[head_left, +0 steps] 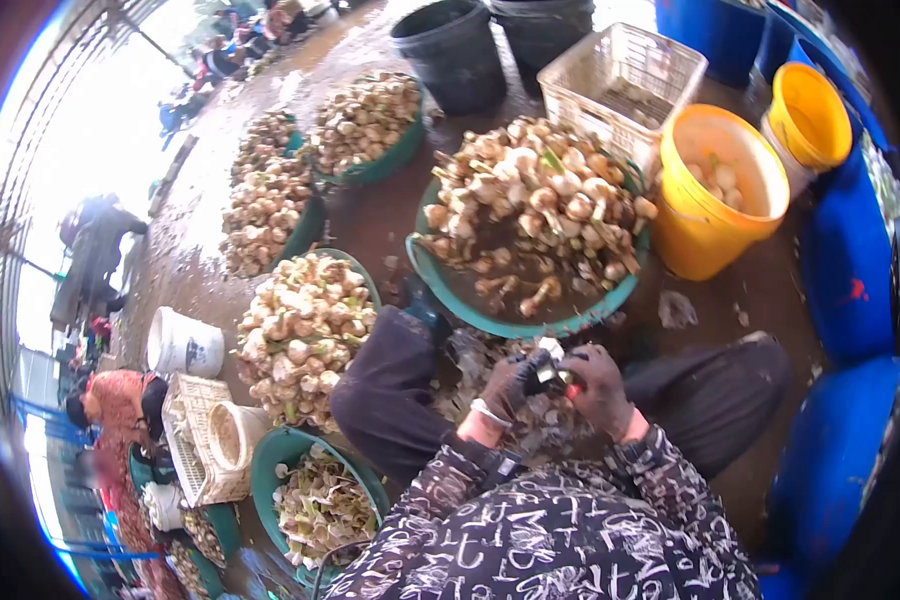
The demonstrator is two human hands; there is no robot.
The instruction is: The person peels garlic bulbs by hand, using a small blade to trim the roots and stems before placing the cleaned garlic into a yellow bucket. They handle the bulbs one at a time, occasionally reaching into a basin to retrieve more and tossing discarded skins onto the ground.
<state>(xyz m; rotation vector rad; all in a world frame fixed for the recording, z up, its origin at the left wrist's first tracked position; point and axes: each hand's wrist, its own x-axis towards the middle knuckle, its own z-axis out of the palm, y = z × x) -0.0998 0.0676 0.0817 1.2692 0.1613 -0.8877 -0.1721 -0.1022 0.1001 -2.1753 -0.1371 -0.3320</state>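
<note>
My left hand [511,388], in a dark glove, is closed around a whitish garlic bulb [550,347] above my lap. Right beside it, my right hand [597,386], also gloved, is closed on a small object with green and red bits showing; its kind is hidden by the fingers. The two hands nearly touch. In front of them stands a wide green tub [530,328] with garlic bulbs [540,190] heaped at its far side and a few loose ones nearer. Papery peelings [550,420] lie between my legs.
A yellow bucket [685,235] holding pale bulbs stands at the right, near a white crate [610,80] and black buckets [450,60]. More garlic heaps [305,330] fill tubs on the left. A tub of trimmings [325,500] is near my left leg. Blue barrels [845,260] line the right; people sit left.
</note>
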